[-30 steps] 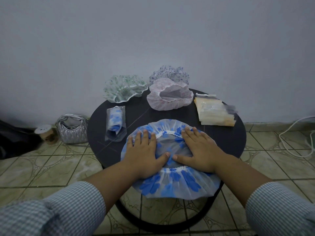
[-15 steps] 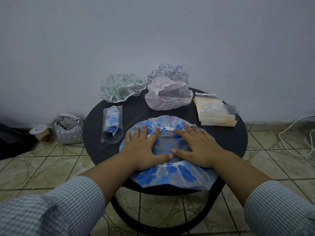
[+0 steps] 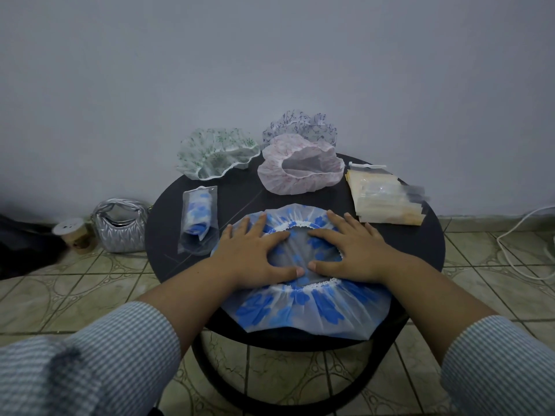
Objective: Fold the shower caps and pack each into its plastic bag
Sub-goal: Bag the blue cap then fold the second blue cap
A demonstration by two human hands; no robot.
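Note:
A blue-flowered shower cap (image 3: 303,307) lies spread flat at the front of the round black table (image 3: 420,244), its near edge hanging over the rim. My left hand (image 3: 255,253) and my right hand (image 3: 348,250) press flat on it side by side, fingers straight and spread, thumbs almost touching. A packed blue cap in its plastic bag (image 3: 198,219) lies to the left. Green (image 3: 216,153), pink (image 3: 300,168) and purple (image 3: 300,124) caps sit at the back. A stack of empty plastic bags (image 3: 384,199) lies at the right.
A silver quilted handbag (image 3: 120,225) and a small round jar (image 3: 72,232) stand on the tiled floor left of the table, against the wall. A white cable (image 3: 522,235) runs over the floor at the right. A dark shape (image 3: 24,244) lies at the far left.
Both hands have slid apart and outward over the blue cap, flattening it and widening its elastic opening. The other caps and bags have not moved.

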